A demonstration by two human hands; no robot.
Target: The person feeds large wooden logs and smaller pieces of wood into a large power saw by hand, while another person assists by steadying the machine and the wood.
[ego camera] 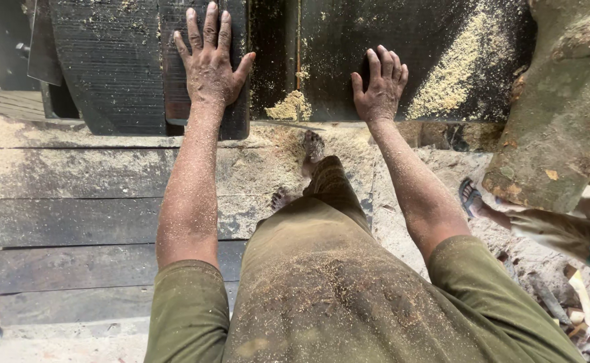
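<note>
1. Nearest the camera: olive shirt (349, 296), dusted with sawdust, both forearms stretched toward the dark slab (389, 40).
2. Bare feet on dark floor planks (73, 222), just short of the slab's near edge.
3. Right hand (380, 86): flat on the slab near its edge, fingers close together, gripping nothing.
4. Left hand (211, 64): fingers spread wide, palm flat on a narrow dark plank (174, 40) left of the slab, holding nothing.
5. Sawdust heap (456, 67) on the slab, right of the right hand.
6. Log (564, 107) beside the slab's right end; another person's sandalled foot (471, 197) below it.
</note>
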